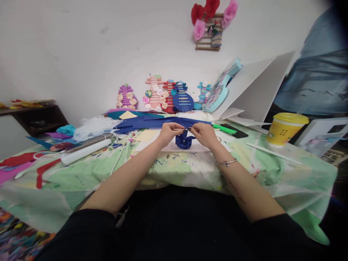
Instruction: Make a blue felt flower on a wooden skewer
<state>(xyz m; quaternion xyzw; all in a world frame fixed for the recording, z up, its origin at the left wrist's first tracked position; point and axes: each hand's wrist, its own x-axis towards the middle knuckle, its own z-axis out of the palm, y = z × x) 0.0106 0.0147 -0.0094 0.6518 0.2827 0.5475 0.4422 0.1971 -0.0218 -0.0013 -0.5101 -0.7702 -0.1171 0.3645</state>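
Both hands meet above the near edge of a white sheet (171,145) on the table. My left hand (169,134) is closed in a pinch. Its fingertips touch those of my right hand (204,135), which is pinched too. From between the fingertips hangs a crumpled dark blue paper piece (184,142), looped at the bottom and narrow at the top. Something thin and pale shows by the left fingertips; I cannot tell what it is. Long dark blue paper strips (152,123) lie just behind the hands.
A green marker (225,129) and black phone (239,133) lie right of the hands. Further right stand a yellow cup (285,130) and leaning white boards (252,83). White string (94,127) and a white roll (85,152) lie left. Decorated paper instruments (183,101) line the wall.
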